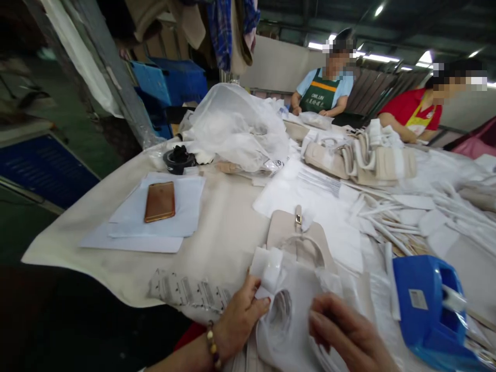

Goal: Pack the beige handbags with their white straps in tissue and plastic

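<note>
My left hand (238,318), with a bead bracelet on the wrist, pinches a small white folded piece (268,268) at the top edge of a thin white plastic bag (289,320). My right hand (346,333) is curled against the right side of the same bag, fingers closed on the film. Inside or under the bag lies a beige bag part with a curved handle (298,240) and a small metal clasp (298,217). Both hands sit at the near edge of the cloth-covered table (225,227).
A gold phone (159,201) lies on white sheets at left. A blue tape dispenser (430,305) stands at right. A strip of barcode labels (189,294) lies near my left hand. Big plastic bags (236,126), beige bags (360,160) and white strips crowd the far side, where two people work.
</note>
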The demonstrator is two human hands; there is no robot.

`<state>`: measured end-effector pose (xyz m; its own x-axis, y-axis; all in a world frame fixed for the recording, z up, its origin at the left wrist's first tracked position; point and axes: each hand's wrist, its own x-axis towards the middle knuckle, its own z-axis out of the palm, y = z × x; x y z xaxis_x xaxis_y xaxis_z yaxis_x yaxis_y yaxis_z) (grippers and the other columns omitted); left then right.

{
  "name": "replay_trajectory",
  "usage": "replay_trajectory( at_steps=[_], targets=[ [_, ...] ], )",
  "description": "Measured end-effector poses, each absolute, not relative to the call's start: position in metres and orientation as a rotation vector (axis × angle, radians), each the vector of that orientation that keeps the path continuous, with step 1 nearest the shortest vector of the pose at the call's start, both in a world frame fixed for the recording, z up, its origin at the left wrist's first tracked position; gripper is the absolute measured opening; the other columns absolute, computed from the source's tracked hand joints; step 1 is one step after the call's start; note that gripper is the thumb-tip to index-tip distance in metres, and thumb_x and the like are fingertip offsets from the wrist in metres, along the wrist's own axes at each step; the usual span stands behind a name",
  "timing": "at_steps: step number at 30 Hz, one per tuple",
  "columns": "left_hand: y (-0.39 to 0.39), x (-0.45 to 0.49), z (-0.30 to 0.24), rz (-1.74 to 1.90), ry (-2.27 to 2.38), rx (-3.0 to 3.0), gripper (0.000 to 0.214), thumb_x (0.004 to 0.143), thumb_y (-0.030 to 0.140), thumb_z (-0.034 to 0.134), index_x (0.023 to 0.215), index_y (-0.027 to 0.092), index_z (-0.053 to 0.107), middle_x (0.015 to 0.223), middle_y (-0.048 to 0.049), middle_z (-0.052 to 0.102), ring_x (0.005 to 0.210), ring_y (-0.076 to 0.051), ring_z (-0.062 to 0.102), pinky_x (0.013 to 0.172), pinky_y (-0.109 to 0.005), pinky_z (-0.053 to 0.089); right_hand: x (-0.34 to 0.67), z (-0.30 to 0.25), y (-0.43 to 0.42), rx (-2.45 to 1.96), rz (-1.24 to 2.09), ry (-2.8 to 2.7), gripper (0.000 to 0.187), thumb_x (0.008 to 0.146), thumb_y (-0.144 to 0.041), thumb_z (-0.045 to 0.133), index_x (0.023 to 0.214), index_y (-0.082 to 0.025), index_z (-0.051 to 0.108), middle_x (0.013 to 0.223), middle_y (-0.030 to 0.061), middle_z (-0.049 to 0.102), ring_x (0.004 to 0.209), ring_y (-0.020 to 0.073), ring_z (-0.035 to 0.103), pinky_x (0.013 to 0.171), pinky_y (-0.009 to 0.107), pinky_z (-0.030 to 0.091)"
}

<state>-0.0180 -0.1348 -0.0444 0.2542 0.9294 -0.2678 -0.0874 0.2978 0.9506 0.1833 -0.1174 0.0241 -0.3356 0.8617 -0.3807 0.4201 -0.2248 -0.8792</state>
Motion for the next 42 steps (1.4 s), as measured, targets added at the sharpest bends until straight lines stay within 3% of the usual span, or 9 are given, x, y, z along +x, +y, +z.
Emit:
replay_trajectory(
  at_steps=[7, 15, 21, 25, 27, 30, 34, 42],
  targets=[
    [-0.136, -0.018, -0.033, 0.790, 1.230, 1.125, 0.017, 0.080, 0.028, 0.045, 0.092, 0.017, 0.045, 0.083, -0.0012, 0.054, 0.078, -0.017, 0.050, 0.071, -0.027, 0.036, 0.135, -0.008, -0.099, -1.438, 1.716, -1.783, 0.040, 0.077, -0.056, 0.046, 0.063, -0.019, 0.042, 0.056, -0.0049, 0.035, 0.053, 0.0090, 0.033, 0.050, 0.022, 0.028],
    [-0.137, -0.018, -0.031, 0.679, 1.284, 1.172, 0.020, 0.081, 0.029, 0.040, 0.097, 0.017, 0.042, 0.087, -0.0049, 0.056, 0.082, -0.020, 0.052, 0.073, -0.029, 0.036, 0.132, -0.015, -0.100, -1.558, 1.698, -1.774, 0.037, 0.077, -0.053, 0.047, 0.063, -0.018, 0.042, 0.055, -0.0051, 0.034, 0.053, 0.0090, 0.031, 0.050, 0.022, 0.025],
    [-0.139, -0.019, -0.033, 0.640, 1.283, 1.200, 0.022, 0.083, 0.028, 0.037, 0.101, 0.017, 0.041, 0.090, -0.0070, 0.057, 0.084, -0.020, 0.053, 0.076, -0.029, 0.037, 0.129, -0.023, -0.098, -1.555, 1.797, -1.616, 0.043, 0.068, -0.059, 0.055, 0.058, -0.019, 0.041, 0.051, -0.0059, 0.034, 0.050, 0.0081, 0.030, 0.047, 0.021, 0.023],
    [-0.142, -0.022, -0.034, 0.696, 1.238, 1.197, 0.033, 0.076, 0.022, 0.041, 0.109, 0.015, 0.039, 0.097, -0.0088, 0.056, 0.091, -0.021, 0.052, 0.082, -0.030, 0.036, 0.130, -0.030, -0.100, -1.550, 1.711, -1.638, 0.043, 0.069, -0.059, 0.054, 0.059, -0.019, 0.041, 0.052, -0.0057, 0.035, 0.050, 0.0085, 0.032, 0.048, 0.021, 0.025],
    [-0.142, -0.022, -0.035, 0.731, 1.198, 1.147, 0.034, 0.072, 0.021, 0.043, 0.106, 0.015, 0.042, 0.093, -0.0068, 0.056, 0.087, -0.020, 0.051, 0.079, -0.029, 0.037, 0.130, -0.032, -0.102, -1.553, 1.663, -1.665, 0.041, 0.071, -0.056, 0.053, 0.060, -0.019, 0.041, 0.053, -0.0056, 0.036, 0.051, 0.0088, 0.033, 0.048, 0.021, 0.026],
    [-0.139, -0.021, -0.038, 0.822, 1.170, 1.021, 0.020, 0.079, 0.031, 0.041, 0.091, 0.016, 0.046, 0.081, -0.0028, 0.053, 0.077, -0.017, 0.048, 0.070, -0.027, 0.038, 0.129, -0.035, -0.105, -1.560, 1.659, -1.671, 0.039, 0.073, -0.055, 0.052, 0.061, -0.019, 0.040, 0.053, -0.0056, 0.036, 0.052, 0.0089, 0.033, 0.048, 0.022, 0.026],
    [-0.134, -0.016, -0.046, 0.945, 1.206, 0.821, 0.026, 0.078, 0.041, 0.046, 0.075, 0.015, 0.048, 0.070, 0.0007, 0.048, 0.068, -0.013, 0.043, 0.064, -0.025, 0.035, 0.127, -0.034, -0.106, -1.566, 1.652, -1.644, 0.039, 0.075, -0.054, 0.051, 0.062, -0.018, 0.041, 0.054, -0.0057, 0.036, 0.052, 0.0082, 0.033, 0.048, 0.022, 0.025],
    [-0.133, -0.012, -0.051, 1.073, 0.975, 0.484, 0.025, 0.071, 0.037, 0.060, 0.073, 0.015, 0.048, 0.062, 0.0033, 0.050, 0.057, -0.009, 0.042, 0.056, -0.021, 0.033, 0.130, -0.033, -0.103, -1.573, 1.754, -1.500, 0.041, 0.070, -0.052, 0.059, 0.078, -0.023, 0.031, 0.049, -0.0103, 0.042, 0.043, 0.0076, 0.037, 0.043, 0.020, 0.027]
  ],
)
